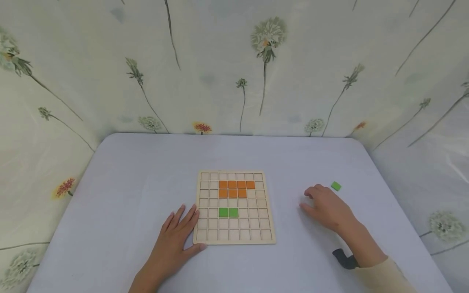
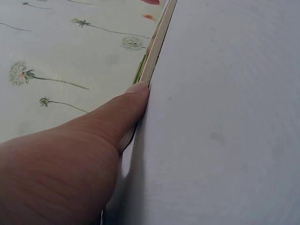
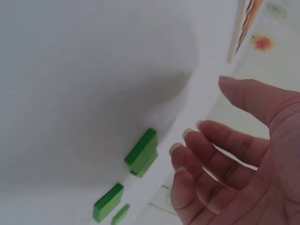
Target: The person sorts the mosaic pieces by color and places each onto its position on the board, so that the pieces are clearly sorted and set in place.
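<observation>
A square wooden grid board (image 1: 254,235) lies on the table. Orange tiles (image 1: 232,189) fill several of its upper cells, and two green tiles (image 1: 228,212) sit side by side lower down. My left hand (image 1: 175,240) rests at the board's lower left, fingers spread along the side and thumb (image 2: 126,105) against the near edge. To the right of the board, my right hand (image 1: 328,207) hovers with loosely bent fingers and nothing in its grasp. Several loose green tiles (image 3: 141,147) lie near its fingertips in the right wrist view; the head view shows one green tile (image 1: 336,186) beyond that hand.
A pale cloth covers the table (image 1: 146,162), which has rounded far corners. Behind and at both sides hangs a curtain (image 1: 205,77) with dandelion prints. Some dark object (image 1: 345,259) shows beside the right wrist, next to a beige sleeve (image 1: 384,277).
</observation>
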{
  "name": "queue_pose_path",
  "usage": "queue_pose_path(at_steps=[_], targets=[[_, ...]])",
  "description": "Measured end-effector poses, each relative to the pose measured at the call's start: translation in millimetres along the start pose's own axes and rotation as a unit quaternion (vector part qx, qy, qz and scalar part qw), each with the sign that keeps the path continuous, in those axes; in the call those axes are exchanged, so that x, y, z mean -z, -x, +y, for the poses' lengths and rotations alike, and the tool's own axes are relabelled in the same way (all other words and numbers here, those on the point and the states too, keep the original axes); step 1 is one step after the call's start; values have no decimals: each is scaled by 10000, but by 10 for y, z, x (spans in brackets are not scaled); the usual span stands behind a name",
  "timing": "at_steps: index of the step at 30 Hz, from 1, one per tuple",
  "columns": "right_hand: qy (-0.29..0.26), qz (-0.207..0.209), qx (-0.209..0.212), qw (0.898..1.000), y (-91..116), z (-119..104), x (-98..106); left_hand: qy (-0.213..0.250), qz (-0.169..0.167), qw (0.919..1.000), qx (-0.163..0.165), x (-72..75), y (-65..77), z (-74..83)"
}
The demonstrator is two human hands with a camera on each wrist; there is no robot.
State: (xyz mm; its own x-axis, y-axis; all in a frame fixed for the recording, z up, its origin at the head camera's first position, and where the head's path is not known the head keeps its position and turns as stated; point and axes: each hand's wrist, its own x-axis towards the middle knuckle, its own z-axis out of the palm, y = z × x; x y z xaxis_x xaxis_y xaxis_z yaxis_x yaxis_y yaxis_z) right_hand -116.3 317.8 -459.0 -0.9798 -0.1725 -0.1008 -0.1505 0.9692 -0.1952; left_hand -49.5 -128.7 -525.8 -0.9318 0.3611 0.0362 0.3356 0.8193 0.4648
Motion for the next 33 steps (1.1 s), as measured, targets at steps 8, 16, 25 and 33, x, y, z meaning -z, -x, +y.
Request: queue_pose_path(at_steps=[8, 16, 25, 33], targets=[[5, -149, -278, 9995, 78, 247, 5, -9, 33, 10000, -12, -2, -1, -1], [-143, -317, -588, 9977, 124, 362, 19, -39, 31, 10000, 16, -11, -5, 2], [-308, -570, -1075, 9921, 124, 388, 28, -17, -27, 9999, 97, 4, -12, 27], [-517, -724, -1286, 9877, 109, 382, 75, -8, -42, 9999, 126, 20, -29, 51]])
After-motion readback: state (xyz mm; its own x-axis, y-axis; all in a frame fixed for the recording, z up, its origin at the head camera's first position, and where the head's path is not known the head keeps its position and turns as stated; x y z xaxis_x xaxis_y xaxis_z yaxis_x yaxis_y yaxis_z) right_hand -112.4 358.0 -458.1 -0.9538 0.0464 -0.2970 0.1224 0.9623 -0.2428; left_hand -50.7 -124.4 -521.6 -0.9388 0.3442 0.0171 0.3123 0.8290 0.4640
